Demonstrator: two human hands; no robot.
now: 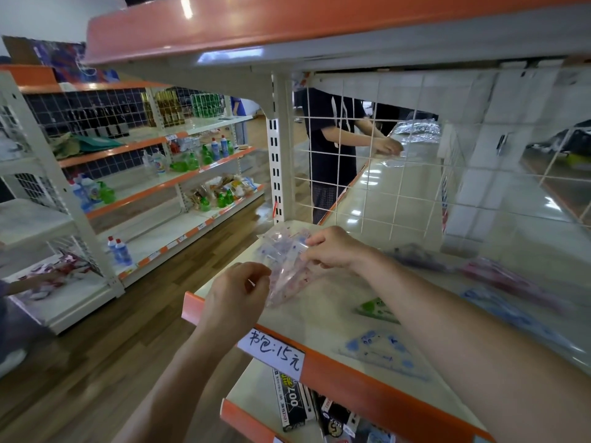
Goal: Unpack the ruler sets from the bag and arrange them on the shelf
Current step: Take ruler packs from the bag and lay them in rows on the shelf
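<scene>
Progress looks partial: several ruler pieces already lie loose on the shelf [323, 318], while one clear plastic bag [284, 270] is not yet emptied. Both hands hold that bag just above the shelf's left end. The right hand [332, 247] pinches its upper edge between thumb and fingers. The left hand [236, 292], fingers curled, seems to pinch its near lower corner. Pale pink and blue printed pieces show through the film, too blurred to count.

Laid out so far are a green set square [377, 310], a blue set square [380, 350] near the front lip, and a blue ruler [511, 314] and a pink ruler [511, 279] further right. They lie scattered rather than lined up, so I judge that emptying this bag and tidying the pieces are both left to do.

A handwritten price label [275, 350] hangs on the orange front edge. Black boxes [294, 398] sit on the shelf below. A wire grid [399, 187] closes the back, and behind it another person [332, 139] handles plastic wrapping. Nothing blocks the bare patch under the bag.
</scene>
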